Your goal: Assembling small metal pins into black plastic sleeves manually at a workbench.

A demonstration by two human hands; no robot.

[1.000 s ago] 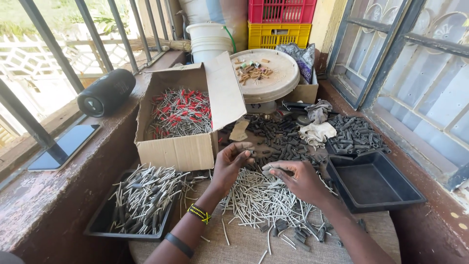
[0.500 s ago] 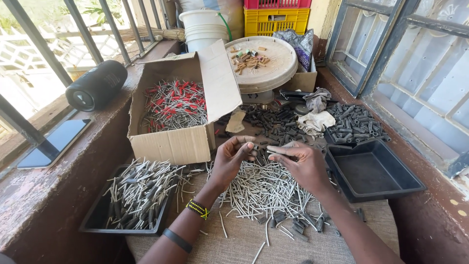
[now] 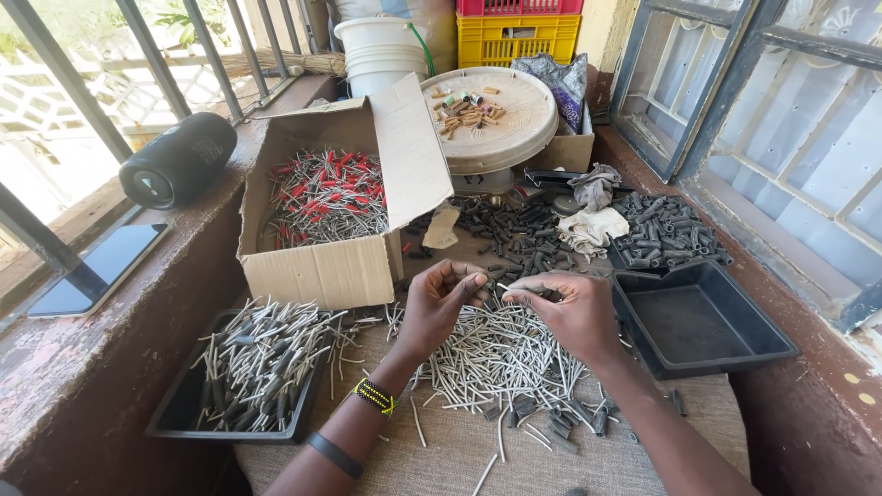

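Pinching a thin grey rod (image 3: 511, 290) at both ends, the left hand (image 3: 439, 303) and right hand (image 3: 571, 312) hold it crosswise, fingertips closed, above the grey rod pile (image 3: 496, 354); black tray (image 3: 703, 317) at three o'clock, cardboard box (image 3: 322, 216) at ten.

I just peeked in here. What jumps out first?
Two hands, the left hand and right hand, meet in the middle over a big pile of thin grey sticks. Behind them to the left, an open cardboard box holds red-tipped pieces, and an empty black tray sits at the right.
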